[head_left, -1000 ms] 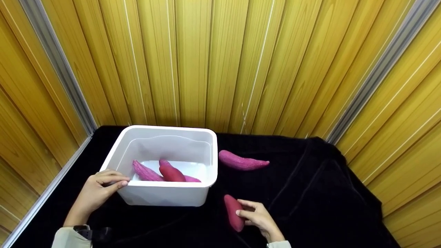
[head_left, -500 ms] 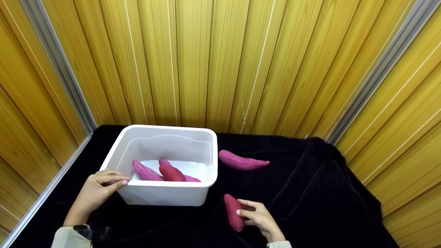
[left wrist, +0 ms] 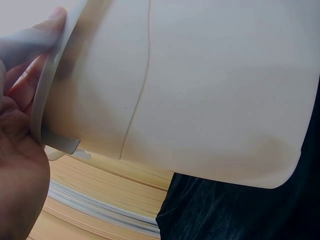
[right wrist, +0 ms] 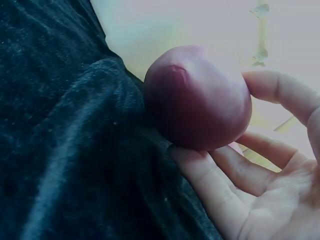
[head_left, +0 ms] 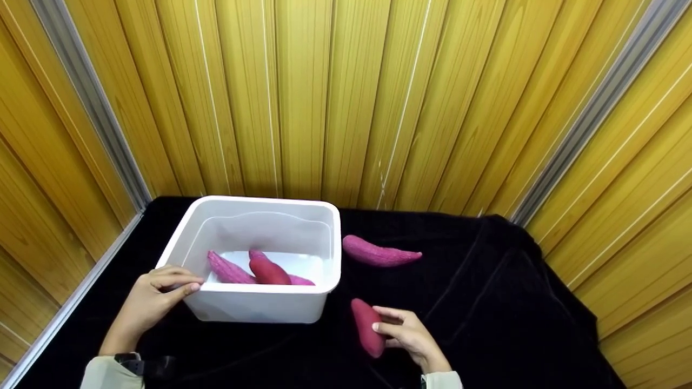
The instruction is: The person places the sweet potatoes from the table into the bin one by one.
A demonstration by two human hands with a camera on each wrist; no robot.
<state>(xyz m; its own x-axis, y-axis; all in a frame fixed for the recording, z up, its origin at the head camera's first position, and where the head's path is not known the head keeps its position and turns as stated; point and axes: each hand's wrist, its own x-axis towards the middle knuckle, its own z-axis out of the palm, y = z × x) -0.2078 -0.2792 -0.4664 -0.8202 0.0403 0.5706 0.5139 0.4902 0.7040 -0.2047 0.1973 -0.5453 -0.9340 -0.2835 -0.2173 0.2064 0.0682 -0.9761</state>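
In the head view, my left hand (head_left: pixel 157 297) pinches the rim of a white plastic tub (head_left: pixel 259 305) at its near left corner. The left wrist view shows the thumb and fingers on either side of that rim (left wrist: pixel 47 85). Inside the tub lie a smooth red sweet potato (head_left: pixel 271 272) and rough purple-pink sweet potatoes (head_left: pixel 230 268), partly hidden by the front wall. My right hand (head_left: pixel 405 335) grips another smooth red sweet potato (head_left: pixel 368 328) between thumb and fingers, to the right of the tub. Its rounded end (right wrist: pixel 195 100) faces the right wrist camera.
A rough purple-pink sweet potato (head_left: pixel 381 253) lies on the black cloth (head_left: pixel 486 313) just right of the tub. Yellow wood-look panels (head_left: pixel 351 108) stand behind and on both sides, with grey metal strips (head_left: pixel 100 108) at the corners.
My right hand, with the red sweet potato in its grip, has shifted slightly up in the head view. The left hand and the tub stay where they were.
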